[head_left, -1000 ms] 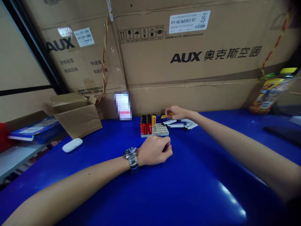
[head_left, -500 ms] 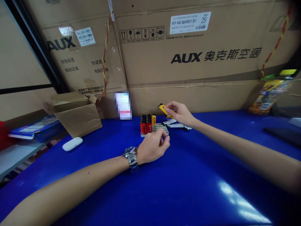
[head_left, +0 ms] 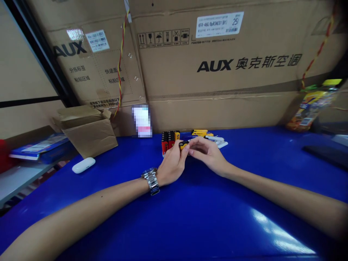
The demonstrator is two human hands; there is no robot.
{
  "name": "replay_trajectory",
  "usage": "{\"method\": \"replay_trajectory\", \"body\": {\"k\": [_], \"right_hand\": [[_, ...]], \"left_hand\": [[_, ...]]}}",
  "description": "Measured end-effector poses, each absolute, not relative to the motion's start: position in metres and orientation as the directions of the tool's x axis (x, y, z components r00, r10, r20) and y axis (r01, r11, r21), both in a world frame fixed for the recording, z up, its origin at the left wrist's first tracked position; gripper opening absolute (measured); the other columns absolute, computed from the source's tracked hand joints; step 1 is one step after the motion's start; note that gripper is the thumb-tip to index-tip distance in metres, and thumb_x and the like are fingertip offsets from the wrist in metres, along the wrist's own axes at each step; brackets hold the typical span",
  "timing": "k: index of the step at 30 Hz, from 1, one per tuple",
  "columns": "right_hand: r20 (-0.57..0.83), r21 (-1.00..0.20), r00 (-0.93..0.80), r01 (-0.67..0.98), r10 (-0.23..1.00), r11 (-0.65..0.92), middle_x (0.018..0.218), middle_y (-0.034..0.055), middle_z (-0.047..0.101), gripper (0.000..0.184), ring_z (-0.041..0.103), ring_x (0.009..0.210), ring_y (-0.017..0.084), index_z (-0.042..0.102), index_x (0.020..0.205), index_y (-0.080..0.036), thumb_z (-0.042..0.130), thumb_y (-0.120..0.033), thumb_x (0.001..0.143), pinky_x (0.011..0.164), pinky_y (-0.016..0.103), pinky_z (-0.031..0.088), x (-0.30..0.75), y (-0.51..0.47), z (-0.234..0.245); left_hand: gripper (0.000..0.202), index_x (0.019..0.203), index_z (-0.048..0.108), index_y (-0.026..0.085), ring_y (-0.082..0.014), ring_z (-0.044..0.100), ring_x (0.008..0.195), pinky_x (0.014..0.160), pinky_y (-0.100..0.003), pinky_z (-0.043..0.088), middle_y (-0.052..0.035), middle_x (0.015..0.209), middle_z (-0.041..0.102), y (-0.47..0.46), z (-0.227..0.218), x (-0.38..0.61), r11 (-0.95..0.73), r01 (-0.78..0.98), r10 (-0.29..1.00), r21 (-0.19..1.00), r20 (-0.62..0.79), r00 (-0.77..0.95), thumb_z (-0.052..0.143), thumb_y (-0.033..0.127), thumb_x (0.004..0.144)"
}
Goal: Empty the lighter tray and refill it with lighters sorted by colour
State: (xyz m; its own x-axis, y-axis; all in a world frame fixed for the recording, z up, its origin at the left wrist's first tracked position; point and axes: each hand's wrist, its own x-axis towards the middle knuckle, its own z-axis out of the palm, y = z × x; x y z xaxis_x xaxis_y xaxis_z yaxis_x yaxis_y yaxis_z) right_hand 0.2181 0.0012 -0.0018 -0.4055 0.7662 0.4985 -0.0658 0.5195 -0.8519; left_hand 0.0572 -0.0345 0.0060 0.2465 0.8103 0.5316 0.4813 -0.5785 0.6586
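Note:
My left hand [head_left: 173, 159], with a metal watch [head_left: 150, 180] on its wrist, pinches a yellow lighter [head_left: 183, 144] with a black end. Fingertips of my right hand [head_left: 208, 154] close on the same lighter from the right. Just behind my left hand, red lighters [head_left: 165, 146] and a yellow one [head_left: 177, 135] stand in rows in a compartment tray, which my hands mostly hide. Beyond my right hand lie loose yellow lighters [head_left: 199, 132] and white lighters [head_left: 219, 142].
A phone [head_left: 142, 121] leans against the large carton [head_left: 174, 83] at the back. An open cardboard box [head_left: 89, 136] and a white case [head_left: 83, 165] are on the left. At the right stand a bottle [head_left: 310, 107] and a dark flat object [head_left: 324, 156].
My right hand has brought the yellow lighter down and toward me to my left hand. My left hand has shifted slightly left and up, and now grips the lighter too.

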Motion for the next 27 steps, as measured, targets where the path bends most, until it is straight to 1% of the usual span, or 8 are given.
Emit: {"method": "replay_trajectory", "body": {"k": [3, 6, 9, 12, 16, 21, 24, 27], "right_hand": [[0.427, -0.904, -0.274, -0.118, 0.862, 0.410, 0.079, 0.0005, 0.062, 0.014, 0.060, 0.072, 0.014, 0.058, 0.083, -0.020, 0.066, -0.025, 0.073, 0.071, 0.032, 0.050, 0.220, 0.007, -0.005], [0.367, -0.930, -0.275, -0.096, 0.889, 0.354, 0.070, -0.0012, 0.060, 0.009, 0.058, 0.063, 0.013, 0.058, 0.078, -0.019, 0.064, -0.021, 0.071, 0.066, 0.032, 0.049, 0.221, 0.009, -0.007], [0.379, -0.917, -0.344, -0.013, 0.859, 0.399, 0.070, -0.0006, 0.061, 0.008, 0.058, 0.063, 0.013, 0.057, 0.076, -0.019, 0.063, -0.021, 0.071, 0.065, 0.032, 0.049, 0.220, 0.008, -0.006], [0.392, -0.894, -0.392, 0.052, 0.832, 0.445, 0.068, -0.0006, 0.061, 0.006, 0.057, 0.062, 0.014, 0.057, 0.076, -0.020, 0.061, -0.021, 0.072, 0.063, 0.032, 0.048, 0.221, 0.006, -0.004], [0.374, -0.894, -0.401, 0.084, 0.837, 0.440, 0.066, -0.0010, 0.059, 0.004, 0.056, 0.060, 0.013, 0.057, 0.075, -0.020, 0.059, -0.021, 0.071, 0.061, 0.031, 0.047, 0.221, 0.005, -0.004], [0.355, -0.901, -0.388, 0.099, 0.851, 0.421, 0.065, -0.0014, 0.060, 0.004, 0.057, 0.058, 0.013, 0.057, 0.074, -0.020, 0.059, -0.020, 0.071, 0.060, 0.031, 0.048, 0.221, 0.006, -0.005], [0.349, -0.903, -0.393, 0.101, 0.851, 0.418, 0.065, -0.0012, 0.060, 0.004, 0.057, 0.057, 0.013, 0.057, 0.074, -0.020, 0.058, -0.018, 0.070, 0.059, 0.030, 0.047, 0.220, 0.006, -0.006], [0.346, -0.905, -0.398, 0.096, 0.850, 0.414, 0.065, -0.0014, 0.060, 0.004, 0.057, 0.056, 0.012, 0.057, 0.074, -0.019, 0.057, -0.017, 0.070, 0.058, 0.029, 0.047, 0.220, 0.006, -0.005]], "left_hand": [[0.021, 0.092, 0.042, 0.020, -0.0153, 0.062, 0.073, 0.071, -0.030, 0.049, -0.0026, 0.079, 0.061, -0.034, 0.005, 0.056, -0.569, 0.382, 0.822, 0.729, 0.526, 0.220, 0.033, 0.038, 0.097], [0.025, 0.084, 0.039, 0.021, -0.0109, 0.053, 0.058, 0.059, -0.025, 0.046, 0.0027, 0.066, 0.051, -0.032, 0.003, 0.056, -0.547, 0.316, 0.837, 0.775, 0.508, 0.203, 0.037, 0.043, 0.096], [0.037, 0.072, 0.040, 0.020, -0.0076, 0.038, 0.047, 0.046, -0.021, 0.037, 0.0054, 0.056, 0.039, -0.030, 0.002, 0.055, -0.510, 0.274, 0.857, 0.815, 0.456, 0.239, 0.037, 0.050, 0.094], [0.046, 0.058, 0.038, 0.019, -0.0066, 0.033, 0.043, 0.041, -0.021, 0.030, 0.0054, 0.049, 0.034, -0.030, 0.003, 0.055, -0.477, 0.292, 0.867, 0.829, 0.390, 0.309, 0.037, 0.051, 0.091], [0.036, 0.056, 0.035, 0.020, -0.0059, 0.031, 0.042, 0.040, -0.021, 0.026, 0.0065, 0.048, 0.032, -0.033, 0.008, 0.056, -0.449, 0.347, 0.888, 0.823, 0.370, 0.272, 0.047, 0.041, 0.083], [0.027, 0.055, 0.036, 0.020, -0.0061, 0.030, 0.044, 0.042, -0.021, 0.023, 0.0062, 0.049, 0.034, -0.035, 0.012, 0.057, -0.486, 0.394, 0.872, 0.780, 0.404, 0.275, 0.048, 0.031, 0.076], [0.026, 0.054, 0.037, 0.019, -0.0065, 0.028, 0.046, 0.043, -0.022, 0.022, 0.0063, 0.050, 0.034, -0.035, 0.012, 0.058, -0.510, 0.418, 0.860, 0.752, 0.433, 0.270, 0.048, 0.030, 0.075], [0.029, 0.055, 0.039, 0.019, -0.0070, 0.029, 0.047, 0.044, -0.022, 0.022, 0.0061, 0.050, 0.035, -0.035, 0.012, 0.057, -0.511, 0.431, 0.860, 0.744, 0.431, 0.275, 0.048, 0.034, 0.077]]}}
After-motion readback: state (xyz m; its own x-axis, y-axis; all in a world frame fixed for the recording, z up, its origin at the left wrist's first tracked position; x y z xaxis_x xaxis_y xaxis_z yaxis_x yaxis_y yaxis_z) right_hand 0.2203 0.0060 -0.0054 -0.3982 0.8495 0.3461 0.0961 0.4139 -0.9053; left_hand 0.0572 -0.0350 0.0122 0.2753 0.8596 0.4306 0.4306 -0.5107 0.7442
